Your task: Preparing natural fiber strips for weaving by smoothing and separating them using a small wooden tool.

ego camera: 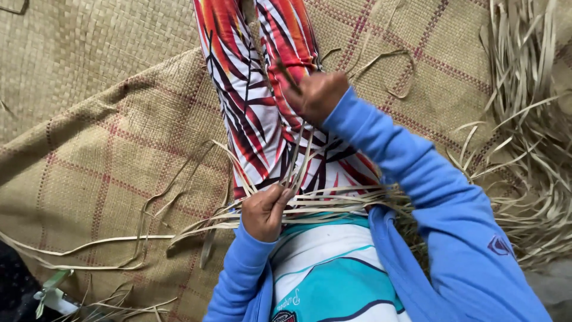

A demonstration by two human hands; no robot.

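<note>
In the head view we look down over our lap, where a bundle of dried palm-leaf strips (333, 200) lies across the patterned red, white and black trousers (250, 113) at the centre of the frame. Its long axis runs left to right, with loose ends trailing toward the lower left. A few strips rise from the bundle, pointing up the frame toward our right hand.

Our left hand (265, 211), just below centre, is curled tight, pinching the strips at the bundle's left part. Our right hand (316, 95), upper centre, is closed into a fist around the upper ends of the rising strips; a thin dark end sticks out above it, and we cannot tell what it is. Blue sleeves (429, 197) cover both arms.

Underneath lies a woven mat (101, 155) with reddish grid lines. A heap of loose strips (530, 119) sits along the right edge. No containers show.
</note>
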